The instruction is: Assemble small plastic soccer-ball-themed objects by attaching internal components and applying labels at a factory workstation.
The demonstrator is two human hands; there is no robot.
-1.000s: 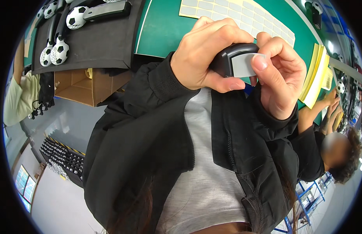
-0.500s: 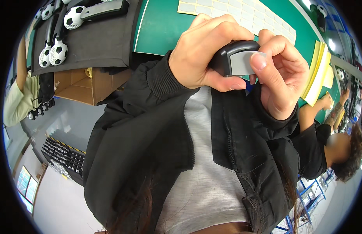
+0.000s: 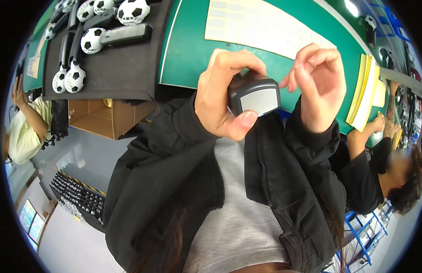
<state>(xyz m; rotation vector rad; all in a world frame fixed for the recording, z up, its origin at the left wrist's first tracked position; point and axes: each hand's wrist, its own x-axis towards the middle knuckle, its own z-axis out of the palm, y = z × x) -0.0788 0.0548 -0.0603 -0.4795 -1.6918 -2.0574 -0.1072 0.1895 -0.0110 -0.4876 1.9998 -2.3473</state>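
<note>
— Close to the chest, what is in the left hand (image 3: 220, 98)?
— A small dark box (image 3: 254, 94) with a grey face, its fingers wrapped round it.
— And the right hand (image 3: 319, 86)?
— Just beside the box, not touching, fingers loosely curled on nothing.
— Beyond?
— The green bench (image 3: 192, 50), a pale sheet (image 3: 261, 25), then football-patterned pieces (image 3: 131, 10) on a dark mat (image 3: 115, 68).
</note>
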